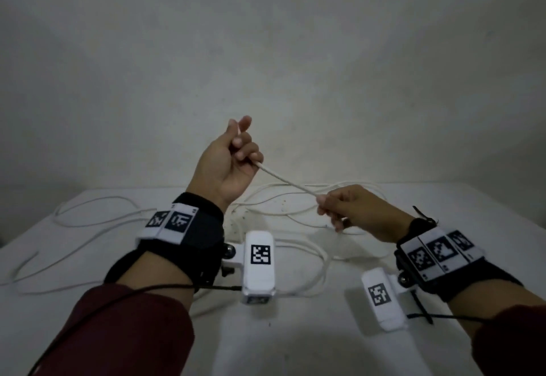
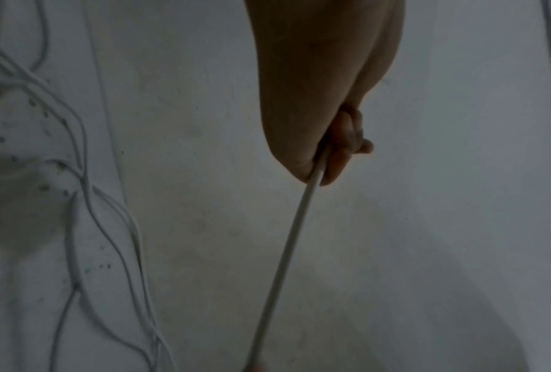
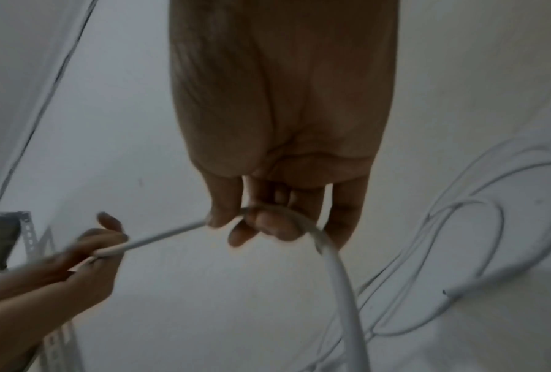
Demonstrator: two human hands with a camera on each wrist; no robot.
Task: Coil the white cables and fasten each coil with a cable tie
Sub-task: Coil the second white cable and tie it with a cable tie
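Smooth matt plastic white cable (image 1: 288,182); matt, speckled white table (image 1: 295,331).

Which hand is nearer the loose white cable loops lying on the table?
Right. The right hand hangs low just above the loose white cable loops; the left hand is raised well above them.

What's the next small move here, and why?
Probably bring the right hand over to the left hand to lay down a first loop. Both hands grip one white cable, stretched straight between them above the table; no coil shows yet. The rest of the cable trails from the right hand's fingers down to the loose cables on the table.
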